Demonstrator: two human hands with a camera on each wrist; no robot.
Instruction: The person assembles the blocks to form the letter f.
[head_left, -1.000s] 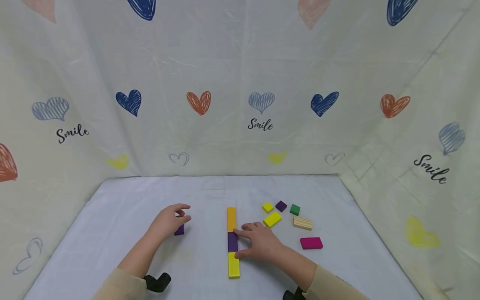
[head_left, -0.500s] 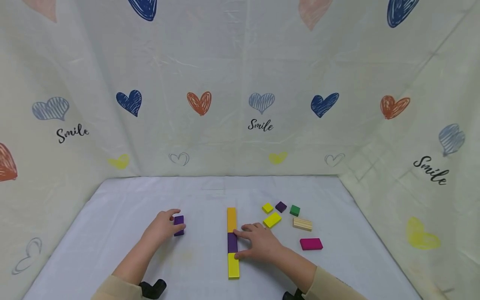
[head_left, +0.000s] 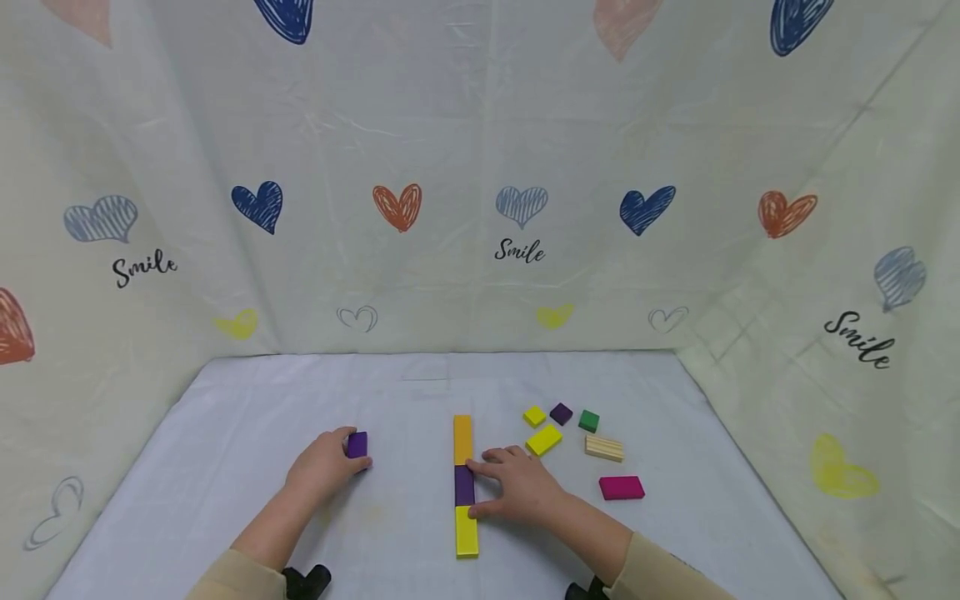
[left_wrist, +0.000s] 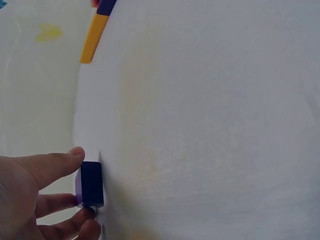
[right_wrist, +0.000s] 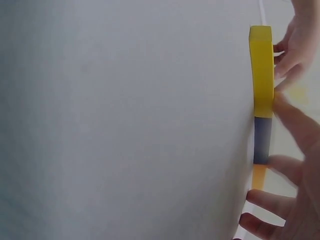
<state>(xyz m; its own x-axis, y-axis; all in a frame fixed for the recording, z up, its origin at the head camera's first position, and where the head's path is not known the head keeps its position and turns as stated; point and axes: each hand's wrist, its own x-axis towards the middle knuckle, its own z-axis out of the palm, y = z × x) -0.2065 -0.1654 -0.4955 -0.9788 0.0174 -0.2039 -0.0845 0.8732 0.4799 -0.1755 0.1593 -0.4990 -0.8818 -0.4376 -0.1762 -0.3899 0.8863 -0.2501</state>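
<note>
A: Item one, left side?

B: Purple block point(head_left: 357, 444), one, on the tabletop point(head_left: 408, 387), nearer its left edge than its right. Held by the left hand point(head_left: 321, 467), thumb at one side, fingers at the other; a narrow pinch, presumably to have hold of it by opposite faces.

A: Item two, centre?

B: Row of three, end to end, running toward the far edge: orange block point(head_left: 463, 440) farthest, purple middle block point(head_left: 465, 486), yellow end block point(head_left: 467, 533) nearest. The right hand point(head_left: 528, 490) lies along the row's right side, fingers spread wide, thumb and forefinger tips touching it near the two joints; by my judgement, to steady the line. Nothing gripped there.

A: Remainder?

B: Six, loose, toward the far right corner: yellow cube point(head_left: 535, 416), dark purple cube point(head_left: 561, 412), green cube point(head_left: 588, 421), yellow oblong block point(head_left: 543, 439), bare-wood block point(head_left: 604, 447), magenta block point(head_left: 622, 487). Set apart, probably as a supply kept beyond the right hand.

A: The bare-wood one: single piece?

B: Its face is lined; one piece or several strips, I cannot tell. Entered as one.

A: Count by colour?

B: Yellow, three. Purple, three. Orange, green, magenta, bare wood, one each. Ten in all.
</note>
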